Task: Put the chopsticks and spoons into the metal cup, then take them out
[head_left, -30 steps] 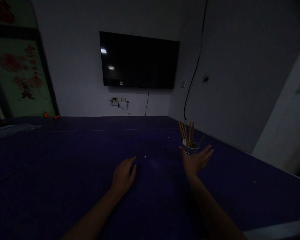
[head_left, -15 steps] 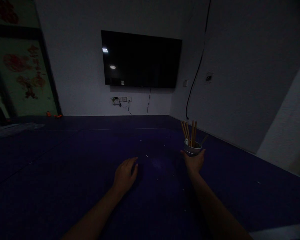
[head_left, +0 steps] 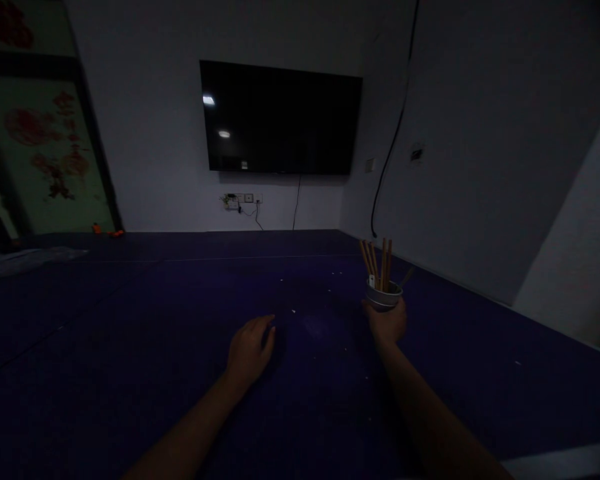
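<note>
My right hand (head_left: 387,323) is wrapped round a grey cup (head_left: 383,297) at the right of the view. Several wooden chopsticks (head_left: 386,263) stand in the cup, leaning apart at the top. Beside them in it are a small white piece (head_left: 371,281) and a thin greyish handle (head_left: 407,275) that sticks out to the right. My left hand (head_left: 250,343) rests on the dark blue surface (head_left: 180,373), fingers curved and thumb apart, holding nothing. The lower part of the cup is hidden behind my right hand.
White scraps (head_left: 294,311) are scattered between and beyond my hands. Clear plastic sheeting (head_left: 30,260) lies at the far left, and small orange objects (head_left: 115,233) sit by the door. A wall-mounted television (head_left: 283,120) hangs ahead; a black cable (head_left: 391,147) runs down near the right corner.
My right hand has tightened round the cup, its fingers closer in, and the cup sits very slightly higher and further left. My left hand has stayed in place.
</note>
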Available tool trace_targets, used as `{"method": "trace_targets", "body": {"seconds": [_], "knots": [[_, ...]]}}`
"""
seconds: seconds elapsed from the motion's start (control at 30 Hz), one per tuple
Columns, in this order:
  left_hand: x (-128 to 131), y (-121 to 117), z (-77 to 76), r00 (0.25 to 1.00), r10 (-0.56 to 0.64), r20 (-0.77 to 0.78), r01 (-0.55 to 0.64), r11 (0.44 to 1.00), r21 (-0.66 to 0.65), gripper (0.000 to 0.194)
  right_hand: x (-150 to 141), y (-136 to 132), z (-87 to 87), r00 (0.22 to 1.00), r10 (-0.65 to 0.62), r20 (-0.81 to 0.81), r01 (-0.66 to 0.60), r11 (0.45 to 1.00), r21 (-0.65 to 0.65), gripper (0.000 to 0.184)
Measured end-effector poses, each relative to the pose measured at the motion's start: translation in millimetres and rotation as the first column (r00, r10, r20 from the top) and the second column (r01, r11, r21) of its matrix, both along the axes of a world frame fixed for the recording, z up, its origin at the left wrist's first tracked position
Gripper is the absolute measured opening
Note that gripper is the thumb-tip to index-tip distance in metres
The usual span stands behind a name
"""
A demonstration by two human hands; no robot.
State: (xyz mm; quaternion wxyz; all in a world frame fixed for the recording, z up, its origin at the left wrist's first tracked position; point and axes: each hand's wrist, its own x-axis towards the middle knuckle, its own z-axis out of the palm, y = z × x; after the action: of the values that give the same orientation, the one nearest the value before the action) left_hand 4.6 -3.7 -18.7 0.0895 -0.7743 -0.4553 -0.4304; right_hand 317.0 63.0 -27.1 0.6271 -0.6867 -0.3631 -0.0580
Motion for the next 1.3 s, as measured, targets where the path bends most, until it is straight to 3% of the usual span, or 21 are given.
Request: {"method": "trace_targets", "body": {"seconds": [0.1,0.27,0.37,0.5,0.7,0.93,1.17,1.3], "knots": [[0,2,0.9,1.000,0.007,0.019,-0.007,1.000,0.004,0.028,-17,-6,10.5,1.000,0.017,0.021,-0.016,0.999,-0.032,0.079],[-1,5,4.1,0.996,0.034,0.084,-0.026,0.995,-0.095,0.031,-70,-19,23.6,0.966,0.248,0.075,-0.247,0.969,-0.027,0.075],[-3,7,4.8,0.987,0.058,0.151,-0.023,0.975,-0.222,0.038,-108,-27,24.0,0.906,0.418,0.066,-0.419,0.908,-0.012,0.076],[-5,11,3.2,0.959,0.012,0.282,0.085,0.941,-0.327,0.052,-152,-33,18.6,0.801,0.597,0.040,-0.597,0.802,-0.003,0.070],[-7,17,5.6,0.831,-0.091,0.548,0.293,0.910,-0.292,0.066,-195,-36,12.6,0.688,0.725,0.031,-0.726,0.688,0.019,0.067],[-12,22,12.0,0.698,-0.059,0.714,0.340,0.905,-0.257,0.065,-219,-38,11.2,0.608,0.790,0.079,-0.793,0.610,-0.002,0.062],[-11,21,11.7,0.686,-0.071,0.724,0.378,0.885,-0.271,0.066,-217,-39,6.4,0.610,0.788,0.075,-0.789,0.614,-0.028,0.063],[-18,31,12.1,0.609,-0.106,0.786,0.453,0.860,-0.235,0.075,-217,-40,7.7,0.594,0.803,0.042,-0.803,0.595,-0.032,0.065]]}}
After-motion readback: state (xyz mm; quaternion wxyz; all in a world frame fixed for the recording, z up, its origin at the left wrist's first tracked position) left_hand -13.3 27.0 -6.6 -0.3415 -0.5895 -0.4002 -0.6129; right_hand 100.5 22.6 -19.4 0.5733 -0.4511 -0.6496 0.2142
